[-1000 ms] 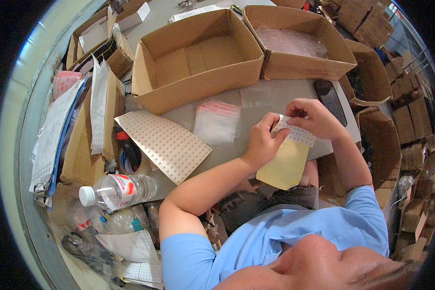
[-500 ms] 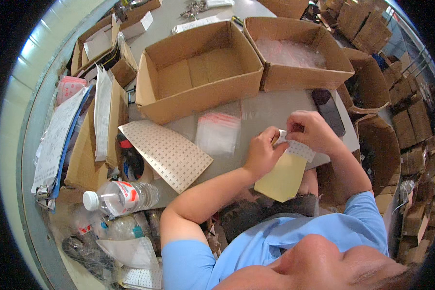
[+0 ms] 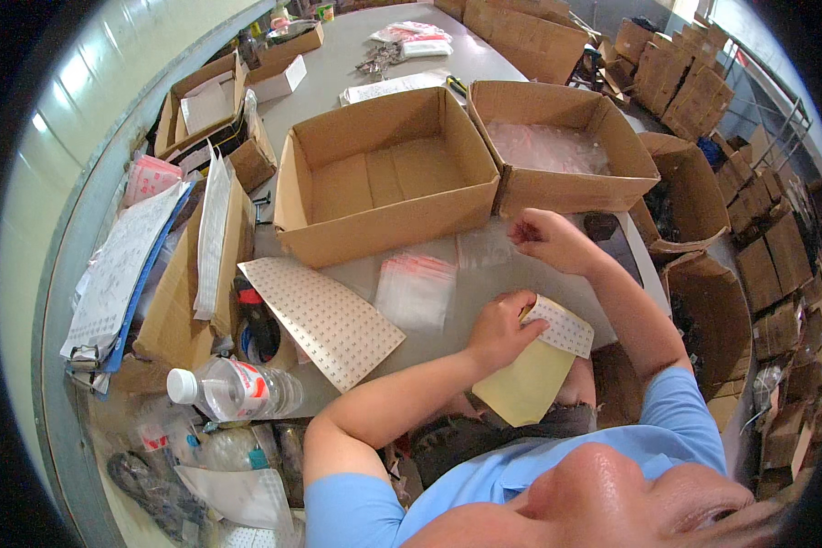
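My left hand grips the upper left edge of a sticker sheet, thumb on top. The sheet has bare yellow backing, with a strip of small printed white labels along its upper end. It tilts over my lap at the table's front edge. My right hand is raised beyond the sheet, fingers curled together; whatever they pinch is too small to make out. Just left of it lies a clear plastic bag, and farther left a stack of clear zip bags with red-edged tops.
An open cardboard box stands behind the bags; a second box beside it holds clear bags. A larger label sheet lies at left, near a plastic bottle. At the table's right edge is a dark phone.
My right hand has left the sticker sheet and moved up and away toward the boxes. My left hand still holds the sheet. The view has tilted, so the table sits lower in it.
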Action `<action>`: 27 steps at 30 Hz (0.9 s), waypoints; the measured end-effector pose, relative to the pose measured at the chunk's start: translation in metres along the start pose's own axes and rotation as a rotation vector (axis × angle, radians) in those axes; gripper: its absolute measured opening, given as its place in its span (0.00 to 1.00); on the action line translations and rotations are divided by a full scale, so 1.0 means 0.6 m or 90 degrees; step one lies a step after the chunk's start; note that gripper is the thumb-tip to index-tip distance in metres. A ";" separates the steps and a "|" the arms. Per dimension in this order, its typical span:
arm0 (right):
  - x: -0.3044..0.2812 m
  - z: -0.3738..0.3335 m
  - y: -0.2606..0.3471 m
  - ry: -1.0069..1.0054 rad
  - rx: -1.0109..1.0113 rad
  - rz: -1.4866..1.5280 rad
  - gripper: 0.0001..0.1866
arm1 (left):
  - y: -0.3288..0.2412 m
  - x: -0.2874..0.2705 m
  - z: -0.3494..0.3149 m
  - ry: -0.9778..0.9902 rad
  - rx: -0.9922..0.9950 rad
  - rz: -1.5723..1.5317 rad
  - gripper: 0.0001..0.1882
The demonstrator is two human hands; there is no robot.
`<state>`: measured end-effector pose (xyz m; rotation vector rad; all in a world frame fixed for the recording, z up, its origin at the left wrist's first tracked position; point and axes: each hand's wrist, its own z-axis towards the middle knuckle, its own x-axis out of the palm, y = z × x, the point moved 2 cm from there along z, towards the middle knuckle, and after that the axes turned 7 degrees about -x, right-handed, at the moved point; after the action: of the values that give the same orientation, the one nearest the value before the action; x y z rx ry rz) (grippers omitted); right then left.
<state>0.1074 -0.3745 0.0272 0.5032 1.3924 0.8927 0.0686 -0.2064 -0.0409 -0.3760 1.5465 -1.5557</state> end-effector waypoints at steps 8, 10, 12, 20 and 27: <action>0.079 0.064 -0.057 -0.031 0.123 -0.362 0.20 | -0.004 -0.005 0.007 0.026 0.009 -0.045 0.15; 0.043 0.058 -0.061 -0.019 0.161 -0.358 0.28 | -0.008 -0.001 0.006 0.025 0.062 -0.058 0.14; 0.041 0.035 -0.077 -0.038 0.150 -0.338 0.33 | -0.007 -0.004 0.006 0.032 0.090 -0.037 0.14; 0.044 0.001 -0.016 0.008 0.082 -0.084 0.28 | -0.012 -0.005 -0.002 0.048 0.098 0.110 0.13; -0.116 0.031 0.012 -0.356 -0.115 -0.005 0.26 | -0.011 -0.004 -0.007 0.100 0.038 0.176 0.12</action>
<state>0.1281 -0.4208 0.0787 0.5551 0.7976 0.7833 0.0644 -0.2028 -0.0350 -0.0034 1.5921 -1.4353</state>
